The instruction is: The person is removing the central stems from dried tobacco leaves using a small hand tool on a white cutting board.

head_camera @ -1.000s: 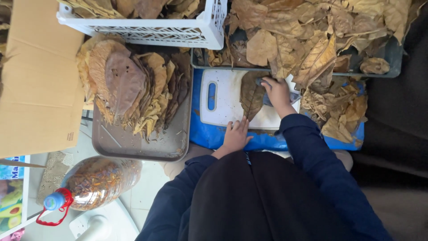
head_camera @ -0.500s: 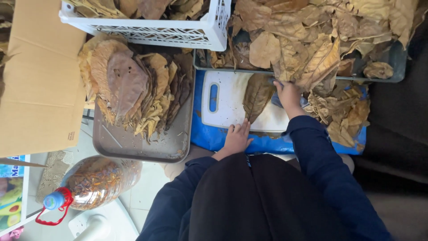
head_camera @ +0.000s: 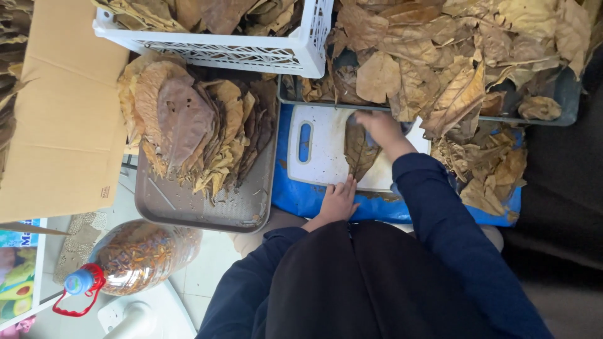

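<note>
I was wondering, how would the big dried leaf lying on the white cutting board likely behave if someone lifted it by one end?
The dried leaf looks thin and flat, so it is probably very light. Its brown, dry surface, like the curled leaves in the grey tray, suggests it may be brittle and crack if bent. The left hand and right hand both rest on it, perhaps because it shifts easily on the cutting board.

A pale tiled floor (head_camera: pixel 210 270) carried the clutter. On it lay a grey metal tray (head_camera: pixel 188 210) heaped with dry brown leaves, just beside a blue board (head_camera: pixel 301 198) bearing a white cutting board (head_camera: pixel 320 157). A clear plastic jug (head_camera: pixel 135 257) with a blue cap lay on its side near the tray, with a flattened cardboard box (head_camera: pixel 63 119) to its far side.
</note>
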